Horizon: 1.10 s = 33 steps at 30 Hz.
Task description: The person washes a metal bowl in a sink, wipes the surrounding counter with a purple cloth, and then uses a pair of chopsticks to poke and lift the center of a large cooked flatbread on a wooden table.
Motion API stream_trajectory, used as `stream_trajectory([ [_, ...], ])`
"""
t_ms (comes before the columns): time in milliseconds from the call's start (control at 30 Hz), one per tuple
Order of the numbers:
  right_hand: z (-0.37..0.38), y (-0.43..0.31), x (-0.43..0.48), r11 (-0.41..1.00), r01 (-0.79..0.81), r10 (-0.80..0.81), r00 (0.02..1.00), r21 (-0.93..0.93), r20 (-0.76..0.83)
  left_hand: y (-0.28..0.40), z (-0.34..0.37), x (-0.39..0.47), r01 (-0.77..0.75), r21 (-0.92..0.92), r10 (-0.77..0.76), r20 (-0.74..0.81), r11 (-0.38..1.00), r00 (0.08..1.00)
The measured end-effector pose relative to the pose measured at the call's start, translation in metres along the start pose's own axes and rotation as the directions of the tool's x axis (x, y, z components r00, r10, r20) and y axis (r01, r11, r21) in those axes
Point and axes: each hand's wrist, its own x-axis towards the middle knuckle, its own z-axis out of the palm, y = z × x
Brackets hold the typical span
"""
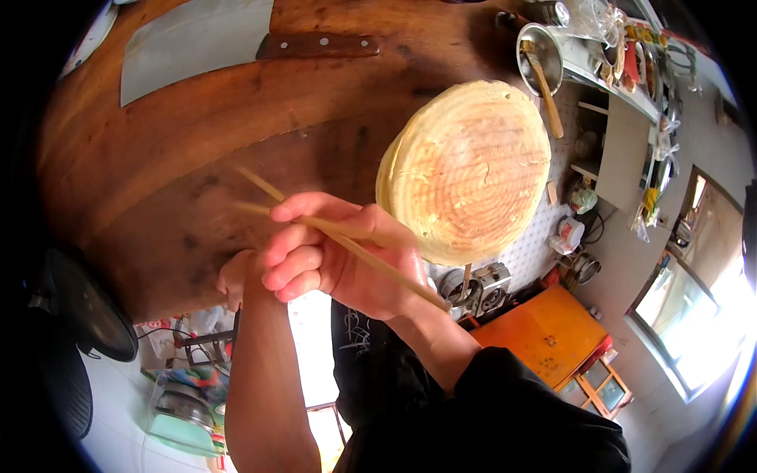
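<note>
My right hand (355,254) is raised over the near edge of the wooden work surface (177,207). It grips a pair of wooden chopsticks (384,272), whose blurred thin tips point left. Just beyond that hand lies a thick round flatbread (473,171) with pale, ringed browning; another layer's edge shows under its left side. Lower, at the edge of the surface, is my left hand (232,281). My left forearm and wrist hide much of it, so I cannot make out its grip.
A broad cleaver (195,47) with a riveted wooden handle lies at the far left. Beyond the bread, a metal cup (539,59) holds a wooden-handled brush (545,94). Dark round pans (89,301) are at the left edge. An orange cabinet (544,337) stands at lower right.
</note>
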Motion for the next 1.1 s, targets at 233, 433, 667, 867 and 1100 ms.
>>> stream_trajectory([
  [233,0.001,-0.004,-0.007,0.996,0.093,-0.094,0.995,-0.013,-0.046,0.01,0.016,-0.001,-0.014,-0.164,0.021,0.039,0.986,0.999],
  [433,-0.016,-0.006,-0.002,0.995,0.099,-0.096,0.99,-0.019,0.101,0.019,-0.014,-0.005,-0.014,-0.155,-0.046,-0.378,0.988,0.925],
  [667,0.013,0.011,0.008,0.957,0.16,-0.194,0.973,-0.241,-0.123,0.012,-0.043,0.013,-0.118,-0.542,-0.332,-0.656,0.832,0.678],
  [867,0.015,0.014,0.011,0.622,-0.153,-0.245,0.894,-0.768,-0.376,0.008,-0.047,0.013,-0.173,-0.619,-0.399,-0.669,0.766,0.627],
  [1100,0.043,0.035,0.028,-0.492,-0.116,-0.601,0.762,-0.863,0.241,0.008,-0.052,0.017,-0.178,-0.654,-0.455,-0.671,0.736,0.585],
])
